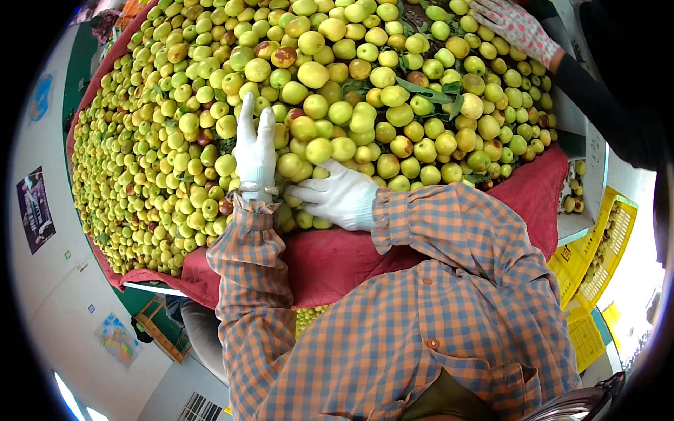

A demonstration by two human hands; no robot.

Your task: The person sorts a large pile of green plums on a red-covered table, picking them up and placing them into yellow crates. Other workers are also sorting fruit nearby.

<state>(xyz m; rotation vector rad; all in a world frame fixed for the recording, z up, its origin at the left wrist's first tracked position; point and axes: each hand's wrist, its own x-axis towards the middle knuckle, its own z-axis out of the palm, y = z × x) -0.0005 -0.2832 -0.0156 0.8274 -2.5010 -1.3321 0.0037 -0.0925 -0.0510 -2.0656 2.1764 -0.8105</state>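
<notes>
A broad heap of green-yellow jujube fruits (pixel 313 74), some with reddish-brown patches, lies on a red quilted cloth (pixel 337 263). My left hand (pixel 256 139), in a white glove, rests on the heap with its fingers apart and pointing away from me; nothing shows in its grasp. To its right, my right hand (pixel 337 192), also white-gloved, lies sideways among the fruits near the cloth's edge, fingers pointing left. Fruits lie against its fingers and thumb; whether it grips any is hidden. Green leaves (pixel 426 92) are mixed into the heap beyond my right hand.
A co-worker's gloved hand (pixel 513 26) with pink dots reaches onto the heap at the upper right. At the right edge stand a pale bin (pixel 595 179) with a few fruits beside it and yellow plastic crates (pixel 574 268). A wooden stool (pixel 160 329) is at the lower left.
</notes>
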